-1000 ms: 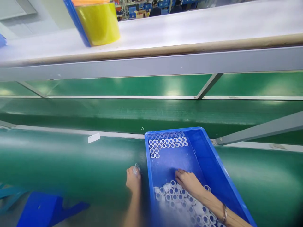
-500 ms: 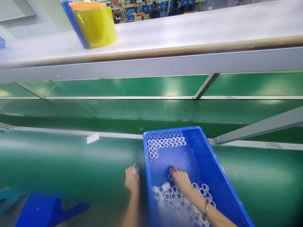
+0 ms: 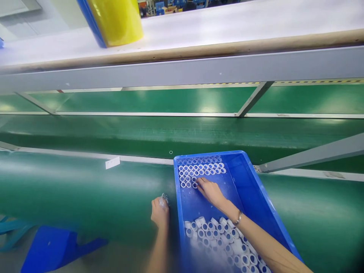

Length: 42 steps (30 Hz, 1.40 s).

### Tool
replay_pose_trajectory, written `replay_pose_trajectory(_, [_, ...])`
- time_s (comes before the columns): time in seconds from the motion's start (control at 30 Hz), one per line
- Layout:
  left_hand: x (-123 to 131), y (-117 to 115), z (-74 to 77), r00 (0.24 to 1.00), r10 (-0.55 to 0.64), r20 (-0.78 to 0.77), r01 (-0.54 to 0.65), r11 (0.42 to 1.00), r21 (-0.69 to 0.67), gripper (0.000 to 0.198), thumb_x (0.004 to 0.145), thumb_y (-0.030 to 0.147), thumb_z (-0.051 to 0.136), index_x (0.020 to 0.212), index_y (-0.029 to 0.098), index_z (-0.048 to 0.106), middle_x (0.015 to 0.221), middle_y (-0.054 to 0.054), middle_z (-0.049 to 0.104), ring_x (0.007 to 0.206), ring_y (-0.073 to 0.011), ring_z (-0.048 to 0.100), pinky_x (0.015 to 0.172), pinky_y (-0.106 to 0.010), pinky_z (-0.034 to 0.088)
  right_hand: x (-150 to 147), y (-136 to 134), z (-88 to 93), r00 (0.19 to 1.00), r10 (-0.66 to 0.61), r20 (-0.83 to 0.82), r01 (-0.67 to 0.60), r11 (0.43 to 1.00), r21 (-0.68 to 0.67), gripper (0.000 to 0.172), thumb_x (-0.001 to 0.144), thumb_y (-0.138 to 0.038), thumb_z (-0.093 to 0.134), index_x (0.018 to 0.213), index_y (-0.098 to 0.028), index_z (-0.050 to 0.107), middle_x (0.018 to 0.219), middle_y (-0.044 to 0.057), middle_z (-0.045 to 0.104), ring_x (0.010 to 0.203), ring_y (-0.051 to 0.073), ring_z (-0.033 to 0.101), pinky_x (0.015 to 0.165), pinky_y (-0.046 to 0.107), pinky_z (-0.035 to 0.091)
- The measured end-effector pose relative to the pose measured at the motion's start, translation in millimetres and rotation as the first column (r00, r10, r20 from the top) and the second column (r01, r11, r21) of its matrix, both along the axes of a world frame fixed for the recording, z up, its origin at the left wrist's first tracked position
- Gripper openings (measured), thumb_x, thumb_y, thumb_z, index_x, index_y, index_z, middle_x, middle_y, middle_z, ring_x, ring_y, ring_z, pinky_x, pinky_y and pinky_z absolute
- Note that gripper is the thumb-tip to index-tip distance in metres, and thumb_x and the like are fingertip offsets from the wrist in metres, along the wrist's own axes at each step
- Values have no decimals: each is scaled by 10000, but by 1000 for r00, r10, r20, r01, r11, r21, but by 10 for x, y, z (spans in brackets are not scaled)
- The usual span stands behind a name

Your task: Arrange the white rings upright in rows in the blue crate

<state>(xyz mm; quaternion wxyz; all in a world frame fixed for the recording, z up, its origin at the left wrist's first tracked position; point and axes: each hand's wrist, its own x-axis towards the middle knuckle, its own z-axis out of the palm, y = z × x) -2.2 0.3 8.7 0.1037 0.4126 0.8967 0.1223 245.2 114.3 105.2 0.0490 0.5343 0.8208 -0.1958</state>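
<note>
Since half a second ago, the right hand (image 3: 211,192) has travelled from the middle of the blue bin (image 3: 271,206) to its far left part, and two white rings (image 3: 193,185) now sit beside the pairs already set there. I see its fingers bent and close together, their tips touching the right edges of those two rings; whether they still pinch them or have let go, I cannot tell. Just beyond, two full rows of rings (image 3: 201,169) run along the bin's far wall.

On my left, outside the bin, the left hand (image 3: 159,212) is closed around a crumpled bit of clear plastic (image 3: 164,201), over the green belt (image 3: 85,185); it has hardly moved.

Loose rings (image 3: 216,232) lie heaped in the near part of the bin, tipped at various angles. My right forearm, with a bracelet (image 3: 239,218) at the wrist, crosses over the bin's right side and covers some of that heap; its nearest part is too hazy for me to read.

Far right, a grey brace (image 3: 313,153) slants down to a foot just beside the bin's far right corner. A white label (image 3: 113,163) lies well left of the bin, at the belt's far edge. Farther off, a yellow container (image 3: 118,22) stands on the white shelf (image 3: 227,28).
</note>
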Motion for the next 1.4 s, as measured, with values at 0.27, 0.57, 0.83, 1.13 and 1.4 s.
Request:
replay_pose_trajectory(0.27, [-3,34,17,1000,8,-4,-8,1000,11,269,970,437,408,1034,235,572,1015,-16,636,810,-164,608,533,-248,265,481,-938,-87,1000,11,24,-6,982,-190,112,803,-221,697,897,-169,665,957,109,724,879,303,710,678,341,494])
replay_pose_trajectory(0.57, [-56,24,25,1000,7,-14,-7,1000,8,281,969,448,403,1043,232,567,1046,-17,641,804,-162,609,534,-253,277,316,-777,-247,995,-68,-74,54,981,-185,225,962,-295,473,1003,-168,655,995,109,715,879,259,709,722,343,523])
replay_pose_trajectory(0.83, [-59,46,42,1000,8,-11,-8,1000,5,265,959,444,428,1038,233,567,1034,-17,638,808,-169,609,531,-251,251,136,-1051,-287,969,184,-165,-201,976,-89,161,874,-149,585,993,-232,655,1016,38,677,915,216,687,760,310,533])
replay_pose_trajectory(1.13, [-54,45,82,1000,7,-9,-7,1000,-7,270,964,436,417,1040,229,572,1038,-23,639,815,-173,616,528,-256,257,312,-1059,-417,976,181,-124,-184,983,-18,223,946,-92,441,1032,-175,629,1020,93,686,929,260,676,750,367,549])
replay_pose_trajectory(1.4, [-50,49,78,1000,9,2,-9,1000,0,268,964,435,419,1041,230,574,1045,-23,639,820,-171,614,534,-253,267,329,-895,-319,975,24,-221,-41,996,-73,269,976,-268,494,1232,-227,563,1179,84,644,989,238,681,811,373,570])
